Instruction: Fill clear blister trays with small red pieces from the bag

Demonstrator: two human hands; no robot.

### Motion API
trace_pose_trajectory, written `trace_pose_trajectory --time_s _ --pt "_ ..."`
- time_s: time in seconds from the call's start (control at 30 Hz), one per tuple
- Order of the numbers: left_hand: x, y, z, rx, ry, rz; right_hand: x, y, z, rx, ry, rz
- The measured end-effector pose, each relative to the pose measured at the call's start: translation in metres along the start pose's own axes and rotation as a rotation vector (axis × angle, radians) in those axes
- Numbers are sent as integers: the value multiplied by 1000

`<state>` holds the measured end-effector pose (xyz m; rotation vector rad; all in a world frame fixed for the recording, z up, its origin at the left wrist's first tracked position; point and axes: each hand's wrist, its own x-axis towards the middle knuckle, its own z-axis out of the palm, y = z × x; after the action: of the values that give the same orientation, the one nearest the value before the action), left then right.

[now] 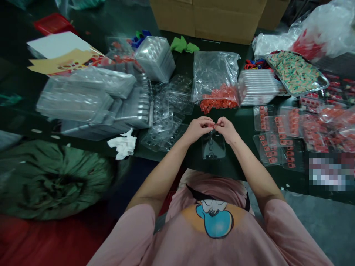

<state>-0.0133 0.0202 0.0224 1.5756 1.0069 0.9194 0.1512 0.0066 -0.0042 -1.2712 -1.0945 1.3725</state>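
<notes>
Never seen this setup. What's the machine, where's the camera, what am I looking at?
There's no machine: just a person's two bare hands. The one picture comes from a camera worn on the head, looking forward and down, so the person's left is your left.

The left hand and right hand meet over a clear tray on a dark table. A small red piece shows at their fingertips; which hand grips it, I can't tell.

Beyond them is a plastic bag with loose red pieces at its near end. Stacked clear packaging lies to the left, clear trays holding red pieces to the right, and a cardboard box at the back.
</notes>
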Motion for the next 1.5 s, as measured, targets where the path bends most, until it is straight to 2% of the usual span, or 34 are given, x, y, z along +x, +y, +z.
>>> trace_pose_trajectory --time_s 0.1,0.27,0.5,0.67,0.87,1.03,1.17,1.27,1.4,1.5 --pt "-3 -5 2 200 11 27 0 10 -1 -98 28 -13" --pt "-8 -23 7 379 47 49 -1 20 -6 -297 15 -70" --pt "-14 -35 8 528 -19 100 0 11 -13 -482 37 -146" --pt "-13 -41 8 625 -54 137 33 6 -13 -627 91 -281" --pt "-15 -48 3 678 -48 181 86 13 8 -786 69 -353" --pt "-16 -47 2 704 -70 151 97 14 16 -948 52 -380" --pt "-16 -40 -1 643 -69 108 92 12 12 -990 -30 -435" --pt "-13 -36 -8 529 64 49 89 13 9 -940 -68 -442" --pt "-3 -35 -14 304 307 -20 81 14 7 -651 -27 -363" --pt "7 -36 -11 -34 332 -121 67 11 4 -358 -90 -291"
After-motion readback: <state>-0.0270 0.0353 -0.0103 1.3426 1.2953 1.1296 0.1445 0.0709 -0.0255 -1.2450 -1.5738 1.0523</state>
